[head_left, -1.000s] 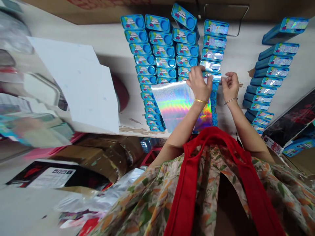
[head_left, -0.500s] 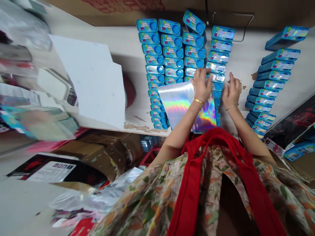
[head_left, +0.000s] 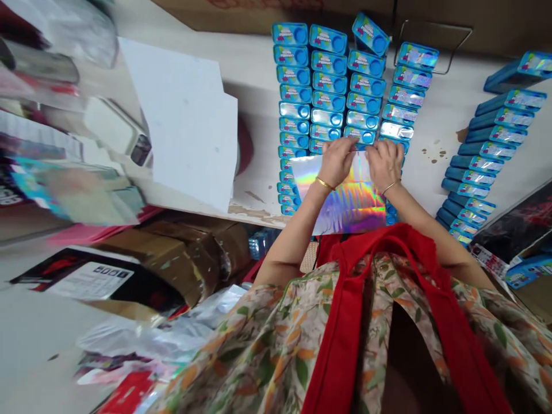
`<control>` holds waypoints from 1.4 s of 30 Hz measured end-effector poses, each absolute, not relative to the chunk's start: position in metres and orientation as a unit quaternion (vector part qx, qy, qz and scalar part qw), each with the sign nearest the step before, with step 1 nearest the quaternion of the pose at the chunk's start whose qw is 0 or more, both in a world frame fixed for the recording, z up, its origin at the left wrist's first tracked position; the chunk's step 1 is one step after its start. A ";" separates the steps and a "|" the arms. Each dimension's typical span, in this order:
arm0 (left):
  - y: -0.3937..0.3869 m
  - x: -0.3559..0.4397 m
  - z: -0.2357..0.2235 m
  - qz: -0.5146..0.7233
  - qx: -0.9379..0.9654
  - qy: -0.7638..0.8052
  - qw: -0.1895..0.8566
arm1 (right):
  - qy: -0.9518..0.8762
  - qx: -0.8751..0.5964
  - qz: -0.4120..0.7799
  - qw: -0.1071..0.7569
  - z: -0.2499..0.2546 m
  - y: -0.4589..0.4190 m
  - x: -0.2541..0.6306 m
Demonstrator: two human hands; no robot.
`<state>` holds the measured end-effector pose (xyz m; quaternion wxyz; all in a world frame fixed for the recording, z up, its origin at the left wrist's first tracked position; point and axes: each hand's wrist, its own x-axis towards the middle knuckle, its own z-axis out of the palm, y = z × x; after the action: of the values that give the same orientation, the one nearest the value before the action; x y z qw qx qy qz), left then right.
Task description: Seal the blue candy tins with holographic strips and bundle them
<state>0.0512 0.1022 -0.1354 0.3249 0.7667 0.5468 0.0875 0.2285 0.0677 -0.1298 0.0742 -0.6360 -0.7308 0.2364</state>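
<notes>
A shiny holographic sheet (head_left: pixel 351 204) lies over the near part of the rows of small blue tins (head_left: pixel 330 83), its lower edge close to my body. My left hand (head_left: pixel 337 163) pinches the sheet's far edge, thumb and fingers together. Beside it, my right hand (head_left: pixel 386 165) has its fingers bent down on the same edge, a short gap from the left. Whether a small sticker lies between the fingertips is too fine to make out. The tins by the fingers are partly covered.
Another column of blue tins (head_left: pixel 495 135) stands at the right, with shiny strips on top. White paper sheets (head_left: pixel 190 126) lie left of the rows, over a dark red round thing. A wire loop (head_left: pixel 463 43) and a cardboard box (head_left: pixel 267 17) are at the back.
My right hand has moved left from the table beside the tins to the sheet's far edge. My left hand has drawn back from the tins onto that edge. The view has shifted.
</notes>
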 end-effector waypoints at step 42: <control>0.060 0.114 -0.131 0.467 0.430 0.575 0.516 | -0.418 -0.662 0.440 0.440 -0.119 0.025 0.254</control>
<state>0.1137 0.0595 -0.1313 0.5160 0.4299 0.5753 0.4669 0.2544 0.0245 -0.1193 0.4396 -0.6624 -0.4178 0.4397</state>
